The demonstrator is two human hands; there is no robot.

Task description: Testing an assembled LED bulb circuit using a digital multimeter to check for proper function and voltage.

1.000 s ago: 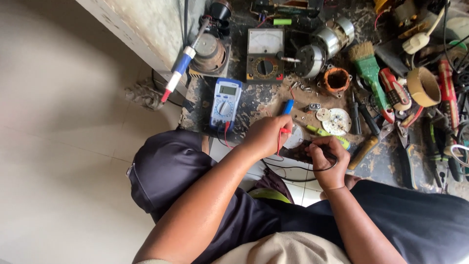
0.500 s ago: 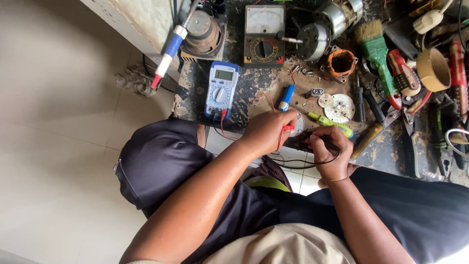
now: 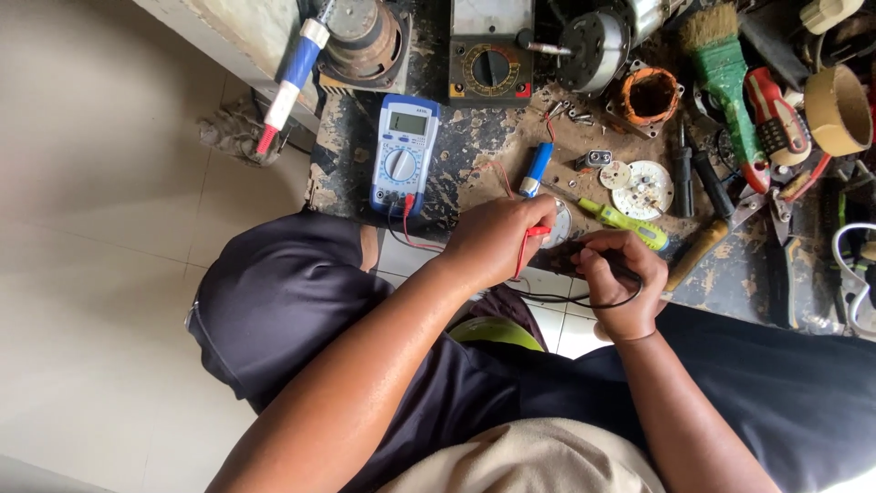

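Observation:
My left hand (image 3: 497, 239) grips a red test probe (image 3: 527, 239) over a small round white board (image 3: 558, 225) at the bench's near edge. My right hand (image 3: 620, 281) pinches a black test probe (image 3: 630, 272) beside that board, its black lead looping below. Both leads run to a blue digital multimeter (image 3: 401, 153) lying flat to the left. A blue pen-like tool (image 3: 537, 168) lies just beyond my left hand, and a yellow-green screwdriver (image 3: 630, 224) just beyond my right.
The cluttered dark workbench (image 3: 474, 137) holds an analog meter (image 3: 491, 66), a copper coil (image 3: 650, 95), a green brush (image 3: 725, 82), a round white LED board (image 3: 644, 190), red pliers (image 3: 777, 119) and a tape roll (image 3: 838, 110). A rag (image 3: 233, 128) lies on the pale tiled floor left.
The view has shifted closer over the bench. Both hands stay on the probes at the round board, the left hand having edged slightly right toward it.

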